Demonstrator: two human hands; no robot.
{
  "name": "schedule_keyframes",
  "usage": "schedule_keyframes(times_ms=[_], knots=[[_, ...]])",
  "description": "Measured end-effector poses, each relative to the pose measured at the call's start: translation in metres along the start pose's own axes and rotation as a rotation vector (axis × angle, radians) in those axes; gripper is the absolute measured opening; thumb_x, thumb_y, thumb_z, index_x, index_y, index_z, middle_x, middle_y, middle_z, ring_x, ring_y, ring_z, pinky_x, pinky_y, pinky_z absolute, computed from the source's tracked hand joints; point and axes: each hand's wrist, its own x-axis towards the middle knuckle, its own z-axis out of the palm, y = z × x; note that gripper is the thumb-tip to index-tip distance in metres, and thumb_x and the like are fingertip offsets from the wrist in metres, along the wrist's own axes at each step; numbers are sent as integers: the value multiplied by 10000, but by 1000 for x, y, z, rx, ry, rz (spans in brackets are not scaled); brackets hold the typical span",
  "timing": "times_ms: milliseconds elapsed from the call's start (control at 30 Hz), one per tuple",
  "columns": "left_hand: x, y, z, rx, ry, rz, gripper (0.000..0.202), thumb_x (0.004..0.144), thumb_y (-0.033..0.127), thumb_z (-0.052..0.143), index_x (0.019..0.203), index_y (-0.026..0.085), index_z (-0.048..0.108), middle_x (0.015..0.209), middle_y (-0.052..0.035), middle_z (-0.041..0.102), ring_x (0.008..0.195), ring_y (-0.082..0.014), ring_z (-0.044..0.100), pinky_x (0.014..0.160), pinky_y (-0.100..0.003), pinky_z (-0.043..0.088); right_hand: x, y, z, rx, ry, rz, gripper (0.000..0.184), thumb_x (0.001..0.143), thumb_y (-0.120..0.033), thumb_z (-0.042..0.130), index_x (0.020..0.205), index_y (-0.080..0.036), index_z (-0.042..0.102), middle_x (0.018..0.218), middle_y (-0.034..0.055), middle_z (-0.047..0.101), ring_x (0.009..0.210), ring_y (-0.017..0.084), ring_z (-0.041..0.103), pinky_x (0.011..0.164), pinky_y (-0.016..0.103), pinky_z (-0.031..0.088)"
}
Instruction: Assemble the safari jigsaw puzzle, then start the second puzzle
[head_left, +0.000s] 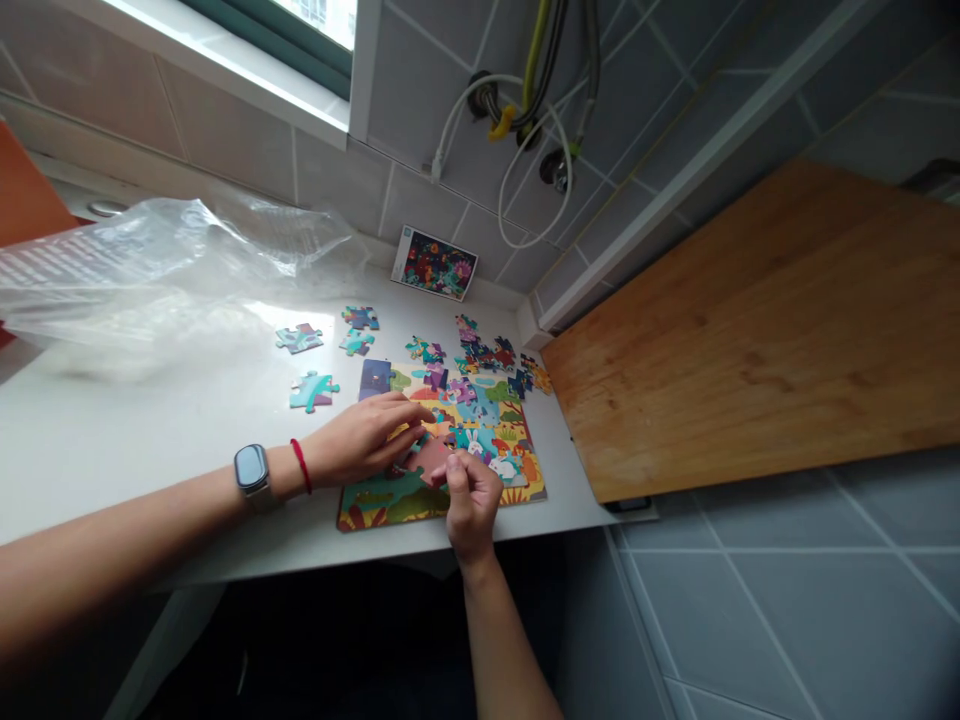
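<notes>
A colourful jigsaw board [397, 508] with animal and tree pictures lies near the front edge of the white table. My left hand [367, 437], wearing a watch and a red cord, rests over the board's left part with its fingers stretched out towards the middle. At the board's front, my right hand [474, 498] is closed, thumb and forefinger pinched at the edge of a reddish-brown puzzle piece [429, 458]. Both hands' fingertips are close together, and the left one hides part of the board. A dark blue piece [375, 378] lies on the board's far left corner.
Loose puzzle pieces [312, 390] lie left of the board, and a cluster of pieces [487, 352] lies behind it. A picture card [435, 264] leans on the tiled wall. Clear plastic wrapping [172, 265] lies left; a wooden board [765, 340] stands right.
</notes>
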Motion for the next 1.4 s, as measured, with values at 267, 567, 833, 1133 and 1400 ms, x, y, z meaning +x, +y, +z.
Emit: schedule_keyframes(times_ms=[267,567,833,1133,1400], knots=[[-3,0,3,23,-12,5,260,1045,283,481,1223,208,655,1060,-104,725,947,-234,687,806,-331,547,17,23,-74,-59,418,40,392,972,-428,621,1235,-159,731,873,56,741,647,150,633,597,269,510],[2,5,0,-35,-64,84,258,1059,269,474,1040,207,724,928,-83,731,865,-209,668,799,-327,524,15,42,-87,-256,285,102,424,948,-476,615,1063,-113,800,550,-24,568,484,130,500,494,252,432],[1,3,3,-10,-160,59,243,1054,246,479,1113,201,711,1017,-92,755,938,-221,692,825,-349,547,15,39,-87,-335,210,78,328,927,-412,623,1029,-177,827,649,29,696,607,186,628,576,285,515],[1,4,3,-5,-179,50,245,1058,253,490,1093,179,721,1003,-109,767,906,-227,678,807,-359,551,15,44,-86,-385,181,65,316,937,-410,618,1038,-199,831,889,92,811,734,233,719,676,334,573],[3,7,3,15,-193,25,245,1058,247,489,1075,184,724,936,-91,751,889,-211,664,817,-345,543,16,40,-88,-439,152,27,292,961,-382,590,1040,-222,821,1043,69,829,928,256,785,800,328,611]])
